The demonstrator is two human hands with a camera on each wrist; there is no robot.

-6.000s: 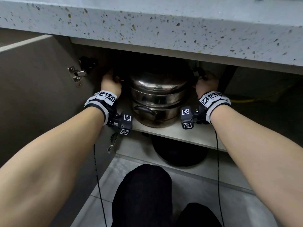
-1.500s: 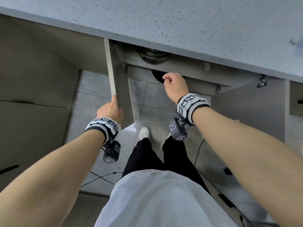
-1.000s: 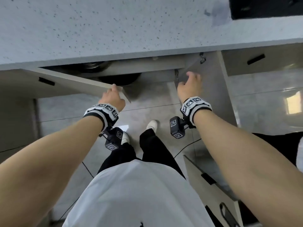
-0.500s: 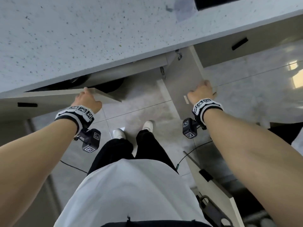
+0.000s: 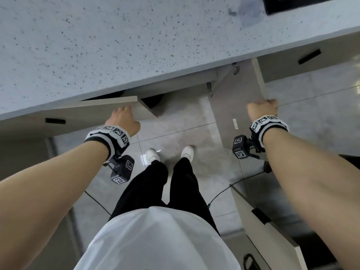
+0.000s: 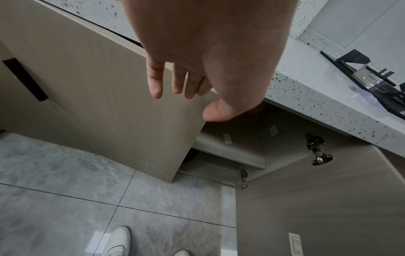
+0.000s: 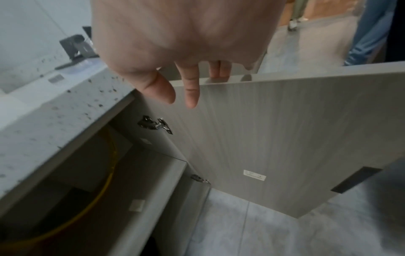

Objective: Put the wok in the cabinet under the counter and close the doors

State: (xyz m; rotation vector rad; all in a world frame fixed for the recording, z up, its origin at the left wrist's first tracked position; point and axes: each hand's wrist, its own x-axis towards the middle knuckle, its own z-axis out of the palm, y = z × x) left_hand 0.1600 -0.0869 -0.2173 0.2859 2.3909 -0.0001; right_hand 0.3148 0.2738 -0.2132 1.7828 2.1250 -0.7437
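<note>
White shirt (image 5: 155, 240), black trousers (image 5: 161, 188), tagged wristbands (image 5: 109, 135).

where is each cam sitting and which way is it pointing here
Head: worn on the head, looking down past the counter at both arms, legs, shoes.
Left wrist: looks along the left hand onto the left door.
Right wrist: looks along the right hand at the right door.
All three share the doors and the counter.
</note>
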